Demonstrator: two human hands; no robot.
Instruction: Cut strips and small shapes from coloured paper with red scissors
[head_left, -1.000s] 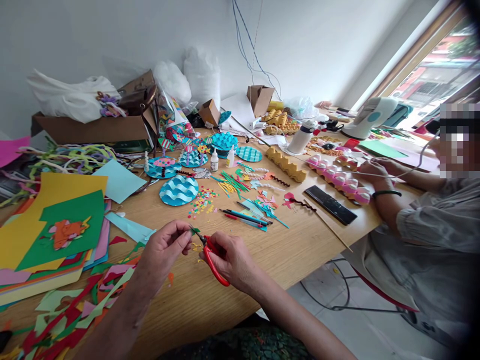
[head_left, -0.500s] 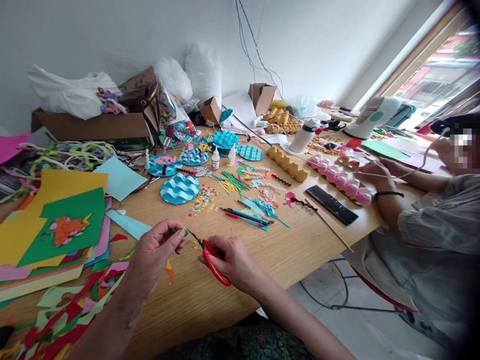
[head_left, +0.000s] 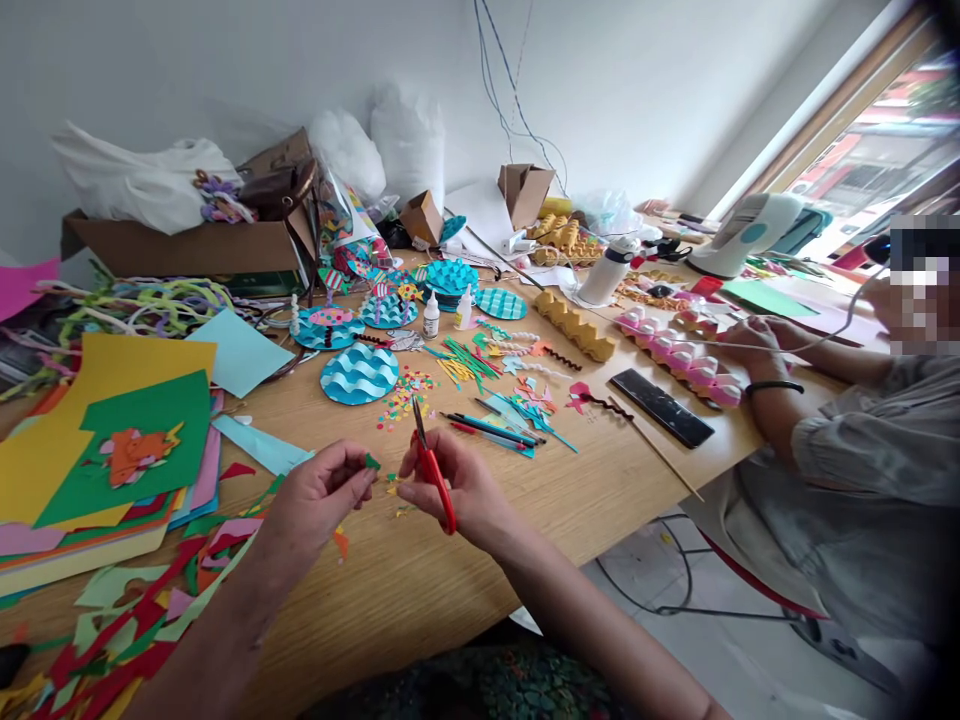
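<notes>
Between thumb and fingertips, my left hand (head_left: 330, 490) pinches a small green piece of paper (head_left: 372, 462). Red-handled scissors (head_left: 430, 465) are in my right hand (head_left: 459, 490), their dark blades pointing up and away from me, apart from the paper. Tiny green and yellow paper scraps (head_left: 393, 485) lie on the table between my hands. Just beyond them is a scatter of coloured paper dots (head_left: 409, 398), beside a round blue disc with wavy paper strips (head_left: 360, 373).
Coloured paper sheets (head_left: 135, 350) and paper offcuts (head_left: 127, 620) cover the table's left side. Pens (head_left: 495, 430), glue bottles (head_left: 430, 315) and a black phone-like slab (head_left: 661, 409) lie ahead. At the right sits another person (head_left: 870, 440), hands near a pink egg carton (head_left: 679, 358).
My right hand has turned the scissors, so the blades now point upward instead of toward the green paper. My left hand stays nearly in place, still pinching the paper.
</notes>
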